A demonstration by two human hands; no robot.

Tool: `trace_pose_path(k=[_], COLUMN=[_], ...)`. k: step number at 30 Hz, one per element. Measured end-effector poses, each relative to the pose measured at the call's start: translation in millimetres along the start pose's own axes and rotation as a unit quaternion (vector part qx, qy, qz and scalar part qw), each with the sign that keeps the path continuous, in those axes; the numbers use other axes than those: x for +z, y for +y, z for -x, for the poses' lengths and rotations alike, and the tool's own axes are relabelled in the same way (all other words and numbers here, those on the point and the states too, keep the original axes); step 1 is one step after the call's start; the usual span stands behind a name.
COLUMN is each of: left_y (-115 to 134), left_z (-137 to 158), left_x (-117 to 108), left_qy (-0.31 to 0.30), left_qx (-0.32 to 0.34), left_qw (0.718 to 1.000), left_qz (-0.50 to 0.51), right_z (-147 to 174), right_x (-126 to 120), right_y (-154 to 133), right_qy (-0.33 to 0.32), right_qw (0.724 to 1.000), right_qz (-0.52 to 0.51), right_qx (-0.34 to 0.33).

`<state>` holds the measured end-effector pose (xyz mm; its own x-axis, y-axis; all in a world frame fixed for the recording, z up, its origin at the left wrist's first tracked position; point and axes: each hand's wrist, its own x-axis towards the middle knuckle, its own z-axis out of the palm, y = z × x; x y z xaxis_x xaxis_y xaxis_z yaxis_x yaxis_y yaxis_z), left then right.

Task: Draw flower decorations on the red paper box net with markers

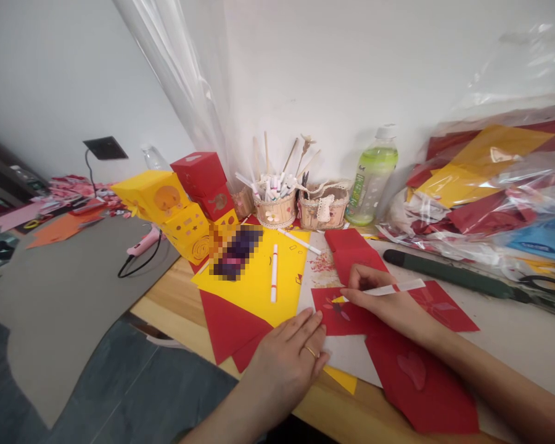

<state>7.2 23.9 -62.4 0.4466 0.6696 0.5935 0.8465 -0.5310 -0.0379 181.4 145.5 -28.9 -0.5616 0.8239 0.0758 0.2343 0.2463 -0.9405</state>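
Note:
My right hand is closed around a white marker pen, and its yellow tip end points at a cut flower-like pattern on a red paper piece. The hand's side rests on that red cutout. My left hand lies flat with fingers stretched out, a ring on one of them, fingertips at the left edge of the red piece. Under its wrist side are red sheets and a yellow sheet. Another red cutout with a rounded shape lies below my right forearm.
Another white marker lies on the yellow sheet near a pixelated dark item. Behind stand yellow boxes, red boxes, a marker basket, a second basket and a green drink bottle. A dark green tool lies right, below a plastic bag.

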Motion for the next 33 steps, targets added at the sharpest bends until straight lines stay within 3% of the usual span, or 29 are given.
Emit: trace_pose_path(k=[33], left_y=[-0.5], left_z=[0.2], left_x=[-1.6], left_qy=[-0.013], left_qx=[0.000], left_qw=[1.000], left_qz=[0.002], right_z=[1.8], right_x=[-0.6], right_y=[-4.1], right_qy=[-0.002], right_qw=[1.000], right_qz=[0.014], right_qx=[0.009])
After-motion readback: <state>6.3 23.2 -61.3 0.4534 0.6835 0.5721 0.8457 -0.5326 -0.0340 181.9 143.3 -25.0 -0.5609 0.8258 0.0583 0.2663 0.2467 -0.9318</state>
